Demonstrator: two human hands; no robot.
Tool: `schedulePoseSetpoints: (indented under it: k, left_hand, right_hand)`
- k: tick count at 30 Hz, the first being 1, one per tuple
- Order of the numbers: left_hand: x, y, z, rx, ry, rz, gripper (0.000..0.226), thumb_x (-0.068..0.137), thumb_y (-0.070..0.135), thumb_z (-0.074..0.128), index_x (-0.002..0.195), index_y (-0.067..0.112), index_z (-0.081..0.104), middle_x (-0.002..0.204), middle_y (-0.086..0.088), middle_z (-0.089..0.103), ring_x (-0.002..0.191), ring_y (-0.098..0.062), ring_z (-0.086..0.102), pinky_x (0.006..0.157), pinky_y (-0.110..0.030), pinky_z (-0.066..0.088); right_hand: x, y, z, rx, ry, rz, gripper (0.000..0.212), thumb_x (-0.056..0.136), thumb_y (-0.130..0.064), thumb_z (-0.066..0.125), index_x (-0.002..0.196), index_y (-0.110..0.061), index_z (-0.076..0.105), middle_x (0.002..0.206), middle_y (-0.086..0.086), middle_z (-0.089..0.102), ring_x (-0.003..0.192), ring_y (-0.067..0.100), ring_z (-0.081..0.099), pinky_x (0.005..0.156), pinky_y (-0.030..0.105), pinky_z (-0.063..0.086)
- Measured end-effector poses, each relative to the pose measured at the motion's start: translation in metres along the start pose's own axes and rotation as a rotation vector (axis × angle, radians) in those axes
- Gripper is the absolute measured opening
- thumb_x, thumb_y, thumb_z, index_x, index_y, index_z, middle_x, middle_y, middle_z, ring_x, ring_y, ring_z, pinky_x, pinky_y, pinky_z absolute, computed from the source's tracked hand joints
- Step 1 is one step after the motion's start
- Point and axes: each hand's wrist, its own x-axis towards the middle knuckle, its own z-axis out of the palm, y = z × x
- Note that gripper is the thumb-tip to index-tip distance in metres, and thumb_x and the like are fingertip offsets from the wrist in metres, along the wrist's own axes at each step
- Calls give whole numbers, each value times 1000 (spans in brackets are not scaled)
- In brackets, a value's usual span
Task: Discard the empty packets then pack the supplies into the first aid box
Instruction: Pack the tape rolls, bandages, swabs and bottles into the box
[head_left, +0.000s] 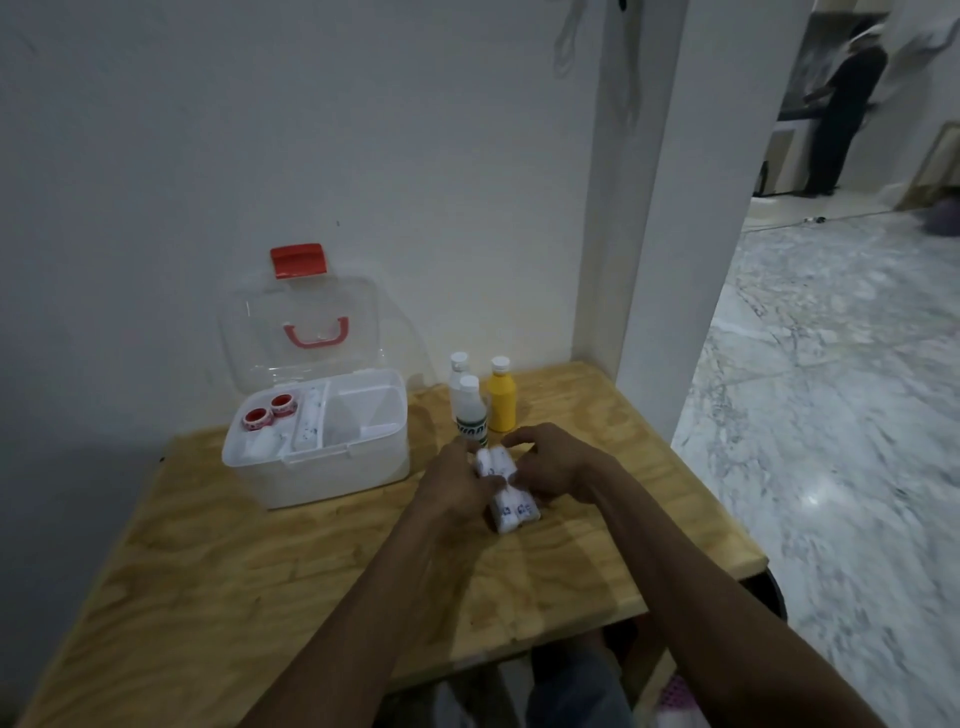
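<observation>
We are at the packing step; our left hand (457, 486) and right hand (550, 467) clasp the bandage rolls (503, 488) over the table (208, 545); the open box (317, 441) stands at ten o'clock; next, we carry the rolls to a free compartment.

Both hands, left hand (457, 486) and right hand (553, 462), close on white bandage rolls (503, 486) right of the open first aid box (317, 457); bottles (480, 402) stand just behind the rolls on the desk (260, 561).
</observation>
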Motion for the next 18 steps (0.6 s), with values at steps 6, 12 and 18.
schedulePoseSetpoints:
  k: [6, 12, 18]
  left_hand:
    - [-12, -5, -9, -214, 62, 38, 40, 83, 18, 73, 114, 29, 50, 105, -6, 67, 92, -22, 68, 78, -49, 59]
    - [-34, 1, -36, -273, 165, 190, 37, 83, 16, 73, 111, 27, 53, 110, 0, 65, 94, -18, 67, 71, -46, 62]
    - [-51, 8, -91, -232, 342, 322, 38, 84, 13, 72, 115, 28, 54, 111, 0, 64, 95, -16, 67, 72, -37, 62]
  right_hand:
    - [-19, -5, -3, 257, -67, -80, 54, 85, 9, 65, 134, -8, 50, 91, 12, 65, 78, 22, 64, 57, 29, 54]
    - [-40, -30, -7, 312, 6, -270, 40, 85, 1, 70, 121, -10, 58, 99, 16, 69, 91, 29, 70, 74, 44, 62]
    - [-53, -86, 2, 212, 113, -513, 45, 84, -6, 73, 126, -16, 60, 105, 10, 69, 91, 20, 70, 70, 37, 63]
